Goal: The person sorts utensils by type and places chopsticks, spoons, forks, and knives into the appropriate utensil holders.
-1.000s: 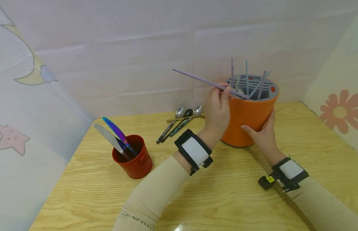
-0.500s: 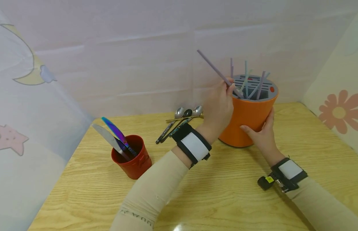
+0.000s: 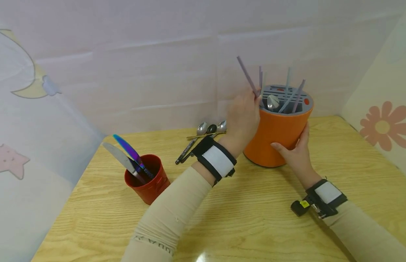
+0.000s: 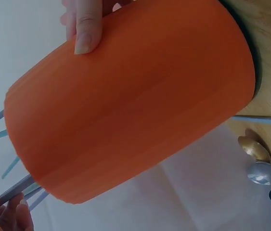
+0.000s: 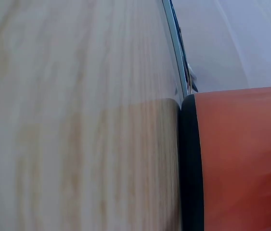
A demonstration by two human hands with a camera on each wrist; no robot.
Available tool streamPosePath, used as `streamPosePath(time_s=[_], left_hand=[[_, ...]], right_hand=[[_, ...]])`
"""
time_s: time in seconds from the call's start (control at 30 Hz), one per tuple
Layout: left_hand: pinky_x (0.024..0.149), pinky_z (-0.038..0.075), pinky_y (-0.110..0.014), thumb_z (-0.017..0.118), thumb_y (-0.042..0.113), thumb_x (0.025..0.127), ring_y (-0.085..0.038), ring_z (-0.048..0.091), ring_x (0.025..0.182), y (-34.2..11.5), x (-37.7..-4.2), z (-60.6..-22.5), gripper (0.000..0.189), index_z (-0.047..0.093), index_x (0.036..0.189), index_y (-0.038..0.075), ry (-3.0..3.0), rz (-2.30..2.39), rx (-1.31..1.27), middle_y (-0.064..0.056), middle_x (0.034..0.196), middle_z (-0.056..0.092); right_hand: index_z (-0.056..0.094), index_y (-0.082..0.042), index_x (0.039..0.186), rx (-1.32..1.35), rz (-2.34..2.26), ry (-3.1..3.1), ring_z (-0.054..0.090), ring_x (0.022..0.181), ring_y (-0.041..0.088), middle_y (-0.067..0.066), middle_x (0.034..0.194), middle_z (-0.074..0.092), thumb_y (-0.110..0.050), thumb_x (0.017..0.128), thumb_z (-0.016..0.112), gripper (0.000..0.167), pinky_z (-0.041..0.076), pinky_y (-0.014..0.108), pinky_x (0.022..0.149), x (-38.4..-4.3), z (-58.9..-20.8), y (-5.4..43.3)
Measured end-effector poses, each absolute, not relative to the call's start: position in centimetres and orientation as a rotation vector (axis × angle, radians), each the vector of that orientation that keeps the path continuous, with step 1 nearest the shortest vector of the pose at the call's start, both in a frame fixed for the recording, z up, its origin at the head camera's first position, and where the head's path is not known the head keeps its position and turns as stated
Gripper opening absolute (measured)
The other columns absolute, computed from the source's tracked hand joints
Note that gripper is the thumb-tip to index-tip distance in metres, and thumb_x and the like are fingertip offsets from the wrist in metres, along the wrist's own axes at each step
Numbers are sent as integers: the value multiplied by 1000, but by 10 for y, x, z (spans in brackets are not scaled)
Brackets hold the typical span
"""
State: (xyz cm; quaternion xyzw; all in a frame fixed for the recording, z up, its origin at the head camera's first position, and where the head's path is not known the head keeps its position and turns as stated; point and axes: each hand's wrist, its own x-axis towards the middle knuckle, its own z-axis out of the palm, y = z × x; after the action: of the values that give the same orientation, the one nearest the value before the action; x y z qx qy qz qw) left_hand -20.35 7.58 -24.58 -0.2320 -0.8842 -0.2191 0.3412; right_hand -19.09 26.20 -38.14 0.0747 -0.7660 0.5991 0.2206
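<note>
My left hand point(image 3: 243, 118) pinches a purple drinking straw point(image 3: 247, 75) at the rim of an orange knife block point(image 3: 274, 140). The straw slants up to the left, its lower end down at the grey slotted top. In the left wrist view, thumb and fingers squeeze the straw point(image 4: 17, 189) close to the block's edge. My right hand point(image 3: 297, 156) grips the block's side, thumb in front. Several purple and teal straws point(image 3: 289, 82) stand in the block, beside a metal spoon point(image 3: 273, 103). The right wrist view shows the block's black base point(image 5: 190, 163) on the table.
A red cup point(image 3: 152, 187) holding table knives point(image 3: 129, 151) stands on the wooden table point(image 3: 248, 222) to the left. Several spoons point(image 3: 201, 129) lie near the back edge, behind my left wrist. A papered wall point(image 3: 157, 72) rises behind the table.
My left hand has swung the purple straw from nearly level to steep, its lower end toward the block's left side. Straws in the block have shifted, and the spoon there shows more. The right hand keeps its grip.
</note>
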Motion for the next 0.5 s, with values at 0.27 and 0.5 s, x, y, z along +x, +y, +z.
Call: streamPosePath(time_s=[0.27,0.5], left_hand=[[66,48,-20,51,34,102,-10,62,81,84,-207,-254,25,65,109,14,-2440,-384,-462,4,90,65],[87,47,-19,57,31,99,-14,59,103,77,-206,-259,47,50,138,6,-2469,-585,-520,-3,115,63]], right_hand=[[-5,-12,155,222,1682,-2114,16,142,24,11,159,8,-15,86,75,106,13,36,115,-172,-360,247],[-5,-14,155,197,1680,-2118,16,142,24,9,159,8,-18,85,76,107,13,36,116,-175,-365,249]])
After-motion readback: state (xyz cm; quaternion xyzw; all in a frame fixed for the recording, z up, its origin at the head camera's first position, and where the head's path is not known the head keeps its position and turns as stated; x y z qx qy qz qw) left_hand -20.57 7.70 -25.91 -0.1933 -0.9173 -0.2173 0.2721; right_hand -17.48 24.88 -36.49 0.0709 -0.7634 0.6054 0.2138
